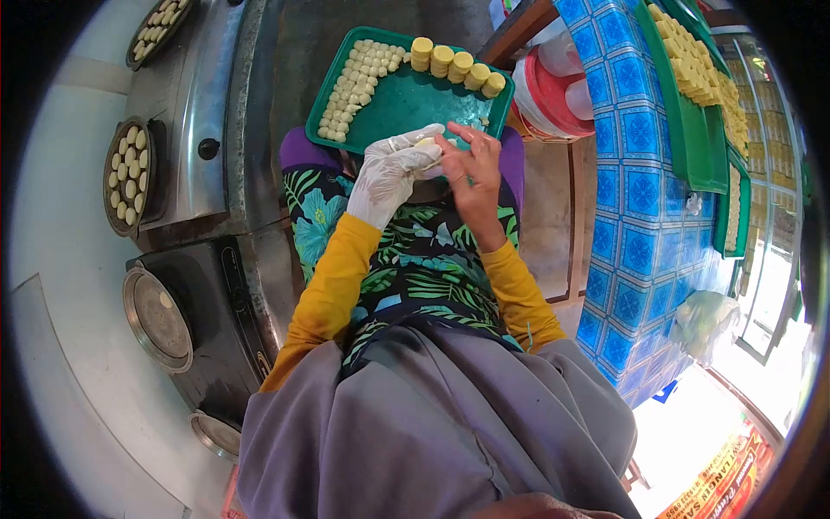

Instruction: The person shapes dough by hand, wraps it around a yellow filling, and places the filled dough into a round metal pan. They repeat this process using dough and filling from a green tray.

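Observation:
In a thin white glove, my left hand is closed around a small pale piece of dough, which its fingers partly cover. My bare right hand is right beside it, fingers apart and fingertips close to the dough. Just beyond both hands lies a green tray over my lap. Rows of small dough balls fill its left side. Along the far right edge stand several stacks of round yellow discs.
At left, a pan of round cakes sits on the steel stove, with another round pan nearer me. On the right, a blue-patterned table bears green trays of yellow pieces and a plastic bag. Red-and-white tubs stand beside it.

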Action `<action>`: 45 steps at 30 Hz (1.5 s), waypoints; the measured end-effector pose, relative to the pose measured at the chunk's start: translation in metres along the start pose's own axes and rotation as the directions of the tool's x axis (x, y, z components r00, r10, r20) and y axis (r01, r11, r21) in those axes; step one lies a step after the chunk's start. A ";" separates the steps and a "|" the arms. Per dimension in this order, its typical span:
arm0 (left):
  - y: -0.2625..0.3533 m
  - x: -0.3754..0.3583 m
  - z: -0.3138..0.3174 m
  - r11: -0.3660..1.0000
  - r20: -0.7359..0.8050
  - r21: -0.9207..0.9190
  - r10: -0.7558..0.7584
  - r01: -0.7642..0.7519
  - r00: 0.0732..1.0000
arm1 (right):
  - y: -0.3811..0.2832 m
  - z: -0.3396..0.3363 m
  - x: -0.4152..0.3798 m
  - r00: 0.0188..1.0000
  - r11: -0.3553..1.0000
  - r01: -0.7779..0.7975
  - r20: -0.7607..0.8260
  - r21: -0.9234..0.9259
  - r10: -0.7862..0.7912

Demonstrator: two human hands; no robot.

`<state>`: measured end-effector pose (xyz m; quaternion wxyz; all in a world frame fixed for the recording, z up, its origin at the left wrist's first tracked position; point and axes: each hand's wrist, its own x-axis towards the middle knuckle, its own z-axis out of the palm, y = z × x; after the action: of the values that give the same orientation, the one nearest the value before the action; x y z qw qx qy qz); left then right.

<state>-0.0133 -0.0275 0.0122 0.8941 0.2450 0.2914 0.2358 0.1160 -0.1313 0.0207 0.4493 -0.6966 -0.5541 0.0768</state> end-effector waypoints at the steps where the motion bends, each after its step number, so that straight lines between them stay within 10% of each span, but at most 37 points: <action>1: 0.003 0.000 0.002 1.000 0.061 -0.009 -0.019 0.020 0.998 | 0.003 -0.001 0.001 1.000 1.000 -0.001 -0.001 -0.002 0.001; 3: 0.009 -0.001 0.009 0.999 0.123 -0.017 -0.035 0.037 0.992 | 0.009 -0.002 0.003 0.830 0.410 -0.520 0.331 0.750 0.448; 7: 0.014 0.000 0.009 0.998 0.100 -0.003 -0.060 0.061 0.993 | 0.018 -0.007 0.007 0.842 0.394 -0.522 0.384 0.756 0.379; 9: 0.010 0.001 0.002 0.995 0.105 0.002 -0.102 0.102 0.989 | 0.017 -0.016 0.012 0.988 0.966 -0.094 0.145 0.241 0.060; 12: 0.005 0.002 -0.001 0.994 0.094 -0.052 -0.096 0.101 0.991 | 0.012 -0.018 0.016 0.978 0.978 0.200 0.063 -0.053 -0.197; 18: 0.001 0.005 0.011 0.996 0.002 -0.084 -0.041 0.041 0.999 | 0.011 0.002 -0.001 0.987 0.911 -0.158 0.077 0.382 0.139; 22: 0.000 0.005 0.010 1.000 0.008 0.001 -0.005 0.005 1.000 | 0.008 0.000 -0.003 0.964 0.899 -0.257 0.160 0.355 0.213; 27: -0.005 0.007 0.011 0.997 -0.018 0.055 0.054 -0.053 0.998 | 0.018 0.012 -0.007 0.903 0.639 -0.427 0.262 0.639 0.342; 30: -0.016 0.010 0.004 0.990 0.017 0.017 0.136 -0.137 0.991 | 0.022 0.012 -0.004 0.881 0.642 -0.472 0.292 0.604 0.372; 35: -0.011 0.010 -0.007 0.893 0.214 -0.367 -0.191 0.260 0.958 | 0.029 0.014 0.011 0.850 0.646 -0.527 0.352 0.553 0.392; 40: -0.012 0.007 -0.013 0.931 0.086 -0.296 -0.195 0.212 0.977 | 0.031 0.012 0.017 0.828 0.631 -0.550 0.456 0.548 0.326; 45: -0.007 0.002 0.002 0.960 -0.019 -0.245 -0.142 0.133 0.990 | 0.029 0.002 0.002 0.916 0.667 -0.380 0.161 0.641 0.366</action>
<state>-0.0089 -0.0317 0.0086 0.9261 0.1086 0.2930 0.2113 0.1356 -0.1279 -0.0007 0.6354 -0.5896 -0.3406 0.3642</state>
